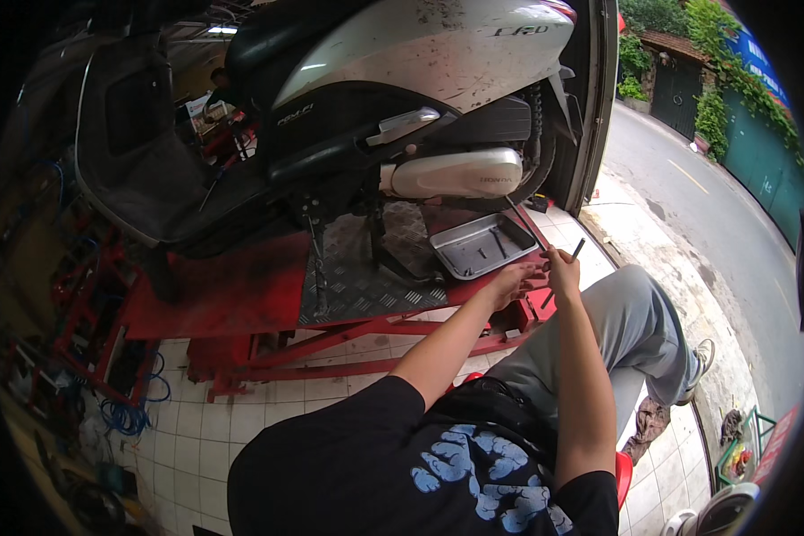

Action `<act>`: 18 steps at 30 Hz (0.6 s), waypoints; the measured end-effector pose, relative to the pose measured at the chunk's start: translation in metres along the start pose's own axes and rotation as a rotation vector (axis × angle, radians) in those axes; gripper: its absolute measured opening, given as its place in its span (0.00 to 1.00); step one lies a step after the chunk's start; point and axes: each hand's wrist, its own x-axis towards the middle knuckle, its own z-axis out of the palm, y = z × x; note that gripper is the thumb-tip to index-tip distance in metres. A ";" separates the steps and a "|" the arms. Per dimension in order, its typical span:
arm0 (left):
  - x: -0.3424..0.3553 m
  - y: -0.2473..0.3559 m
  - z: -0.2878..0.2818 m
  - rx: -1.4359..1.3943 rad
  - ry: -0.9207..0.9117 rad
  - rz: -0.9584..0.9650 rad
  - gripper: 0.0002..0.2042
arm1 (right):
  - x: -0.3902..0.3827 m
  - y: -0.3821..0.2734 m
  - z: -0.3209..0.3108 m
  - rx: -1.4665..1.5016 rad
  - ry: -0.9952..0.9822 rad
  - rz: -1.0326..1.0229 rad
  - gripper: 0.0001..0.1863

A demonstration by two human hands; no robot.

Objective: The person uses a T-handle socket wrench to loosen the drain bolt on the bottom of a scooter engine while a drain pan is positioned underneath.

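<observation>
My right hand (563, 270) grips a thin dark rod-like tool (570, 261) that sticks up past my fingers, just beside the red lift platform (241, 295). My left hand (514, 281) rests close to it on the platform's red edge, fingers curled; what it holds, if anything, is hidden. A shallow grey metal tray (482, 246) lies on the platform's checker plate just beyond both hands. A white and black scooter (393, 98) stands on the platform above the tray, its silver exhaust (456, 172) facing me.
The lift's red frame (330, 348) stands on a white tiled floor. Blue cable (134, 411) and tools lie at the left. My grey-trousered legs stretch right toward the kerb and street (715, 196). A small crate of items (741, 447) sits at the lower right.
</observation>
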 end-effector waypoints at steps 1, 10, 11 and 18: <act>-0.002 0.001 0.002 0.005 0.012 -0.005 0.14 | -0.001 0.000 0.000 -0.004 0.010 -0.002 0.18; -0.002 0.001 0.009 -0.021 0.019 0.014 0.13 | -0.002 -0.003 -0.001 -0.037 0.019 -0.076 0.17; -0.002 0.000 0.008 -0.026 0.028 0.015 0.14 | -0.003 -0.004 0.001 -0.036 0.012 -0.093 0.17; -0.005 0.000 0.010 -0.031 0.005 0.040 0.14 | -0.006 -0.004 0.004 -0.114 0.027 -0.207 0.17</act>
